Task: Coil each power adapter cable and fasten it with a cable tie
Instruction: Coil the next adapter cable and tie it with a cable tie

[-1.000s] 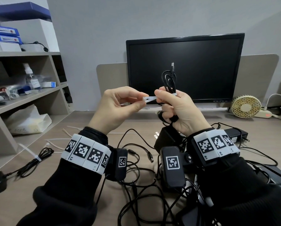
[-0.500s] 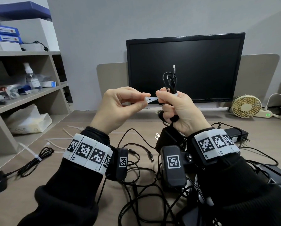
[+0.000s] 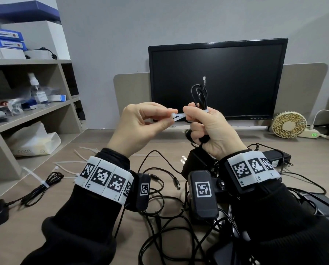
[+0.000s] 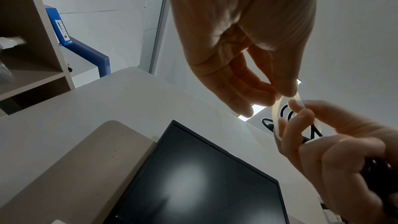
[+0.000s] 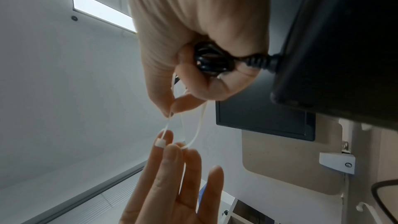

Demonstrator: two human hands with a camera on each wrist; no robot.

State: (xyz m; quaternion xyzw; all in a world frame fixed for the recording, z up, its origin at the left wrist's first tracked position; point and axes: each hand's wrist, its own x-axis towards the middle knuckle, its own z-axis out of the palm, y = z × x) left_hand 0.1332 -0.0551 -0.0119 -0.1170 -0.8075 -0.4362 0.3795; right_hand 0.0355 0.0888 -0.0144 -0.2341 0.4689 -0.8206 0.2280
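1. The right hand [image 3: 211,131] was closed around a coiled black cable [image 3: 199,96], held up in front of the dark monitor [image 3: 236,60]; the bundle's long axis ran upright, its plug tip pointing up.
2. A white cable tie [image 3: 179,118] lay roughly level between the hands, looped round the bundle, its strap pinched at the right fingertips.
3. The left hand [image 3: 142,129] pinched the tie's head between thumb and fingertips, the other fingers loosely curled.
4. On the desk [image 3: 45,226], near left, lay one cable already tied [image 3: 43,185]; several spare ties [image 3: 68,169] lay beside it, their number unclear.
5. The loose cables [image 3: 160,207] tangled under the wrists couldn't be counted.
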